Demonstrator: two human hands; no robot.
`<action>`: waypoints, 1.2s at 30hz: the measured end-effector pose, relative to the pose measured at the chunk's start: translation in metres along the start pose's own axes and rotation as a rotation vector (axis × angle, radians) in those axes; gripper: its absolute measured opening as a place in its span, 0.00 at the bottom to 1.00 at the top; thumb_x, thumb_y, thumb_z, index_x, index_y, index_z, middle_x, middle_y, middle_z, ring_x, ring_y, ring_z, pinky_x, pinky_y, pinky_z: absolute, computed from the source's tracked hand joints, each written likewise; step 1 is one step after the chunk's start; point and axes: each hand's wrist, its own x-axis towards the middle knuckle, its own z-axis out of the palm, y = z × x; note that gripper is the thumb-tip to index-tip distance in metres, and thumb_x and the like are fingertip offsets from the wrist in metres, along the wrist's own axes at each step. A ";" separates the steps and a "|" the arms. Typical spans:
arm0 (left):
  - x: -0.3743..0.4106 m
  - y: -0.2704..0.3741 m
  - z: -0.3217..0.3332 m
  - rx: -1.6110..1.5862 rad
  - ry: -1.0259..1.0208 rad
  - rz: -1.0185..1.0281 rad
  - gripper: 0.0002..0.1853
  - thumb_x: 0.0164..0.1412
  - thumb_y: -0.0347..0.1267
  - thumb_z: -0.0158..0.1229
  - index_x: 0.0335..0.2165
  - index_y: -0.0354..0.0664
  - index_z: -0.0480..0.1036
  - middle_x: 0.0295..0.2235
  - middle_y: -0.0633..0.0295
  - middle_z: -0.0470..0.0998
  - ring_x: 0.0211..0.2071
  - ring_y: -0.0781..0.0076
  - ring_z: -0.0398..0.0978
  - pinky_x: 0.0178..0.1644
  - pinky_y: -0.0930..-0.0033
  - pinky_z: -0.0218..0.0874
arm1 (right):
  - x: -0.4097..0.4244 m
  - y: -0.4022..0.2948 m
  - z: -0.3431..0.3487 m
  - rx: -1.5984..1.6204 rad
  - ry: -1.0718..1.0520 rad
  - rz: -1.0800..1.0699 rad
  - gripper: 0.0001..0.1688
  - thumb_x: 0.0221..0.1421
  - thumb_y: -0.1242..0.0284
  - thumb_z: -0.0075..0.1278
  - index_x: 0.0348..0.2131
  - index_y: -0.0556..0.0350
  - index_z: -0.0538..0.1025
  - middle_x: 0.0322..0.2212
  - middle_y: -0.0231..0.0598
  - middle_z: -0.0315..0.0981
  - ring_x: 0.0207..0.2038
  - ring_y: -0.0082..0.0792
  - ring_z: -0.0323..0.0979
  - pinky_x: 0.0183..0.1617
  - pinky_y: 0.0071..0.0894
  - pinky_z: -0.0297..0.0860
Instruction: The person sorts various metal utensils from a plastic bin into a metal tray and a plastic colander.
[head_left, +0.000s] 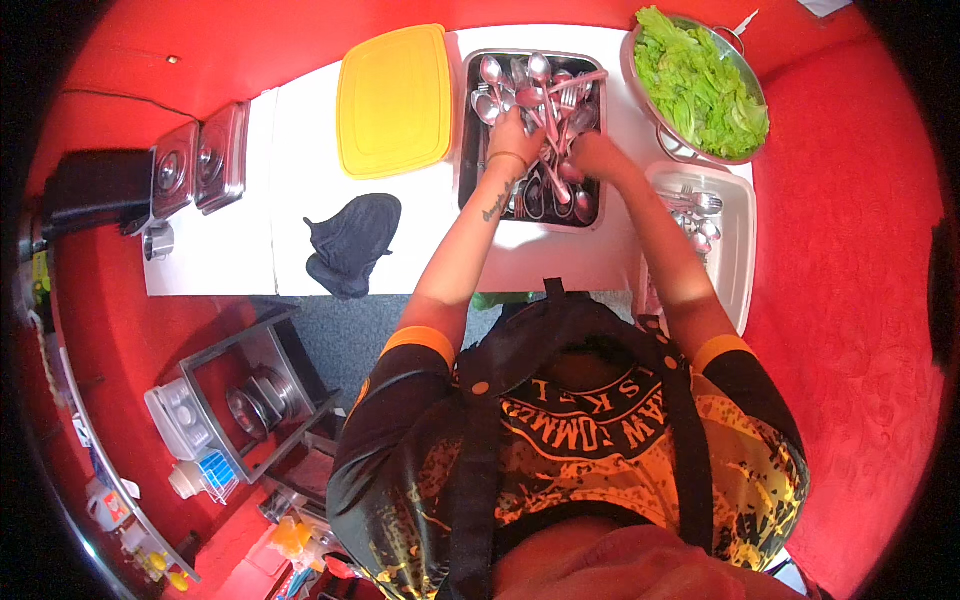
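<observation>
A deep metal tray full of jumbled spoons and forks stands before me on a white table. My left hand reaches into the pile from the left, fingers among the handles; whether it grips one is unclear. On the tray's right side, my right hand is blurred, with its fingers bent down over the cutlery. Just right of the tray is a whitish plastic bin with forks and spoons lying in it, partly hidden by my right forearm.
A yellow plastic lid and a black cloth item lie left of the tray. Behind the bin is a metal colander of lettuce. Lidded metal containers stand at the table's left end. Below left is a shelf rack with metalware.
</observation>
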 end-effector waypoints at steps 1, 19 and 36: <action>-0.008 0.010 -0.004 0.095 0.050 -0.019 0.38 0.41 0.46 0.60 0.47 0.34 0.59 0.44 0.41 0.64 0.46 0.45 0.62 0.49 0.55 0.56 | 0.009 0.005 -0.021 0.041 0.056 0.078 0.24 0.44 0.69 0.47 0.43 0.60 0.66 0.39 0.56 0.65 0.38 0.51 0.69 0.40 0.46 0.67; -0.040 -0.037 0.011 0.104 -0.063 0.327 0.35 0.41 0.39 0.57 0.51 0.44 0.61 0.57 0.42 0.46 0.58 0.37 0.40 0.60 0.52 0.38 | -0.045 0.005 -0.097 -0.314 0.287 0.125 0.12 0.48 0.73 0.40 0.30 0.60 0.74 0.29 0.54 0.73 0.34 0.51 0.72 0.36 0.48 0.68; -0.051 -0.061 -0.038 -0.816 0.116 -0.028 0.21 0.57 0.31 0.49 0.48 0.32 0.61 0.39 0.58 0.70 0.40 0.74 0.66 0.44 0.71 0.58 | -0.012 -0.135 0.064 0.456 0.134 -0.229 0.15 0.45 0.79 0.39 0.36 0.64 0.68 0.31 0.60 0.67 0.34 0.52 0.68 0.37 0.44 0.64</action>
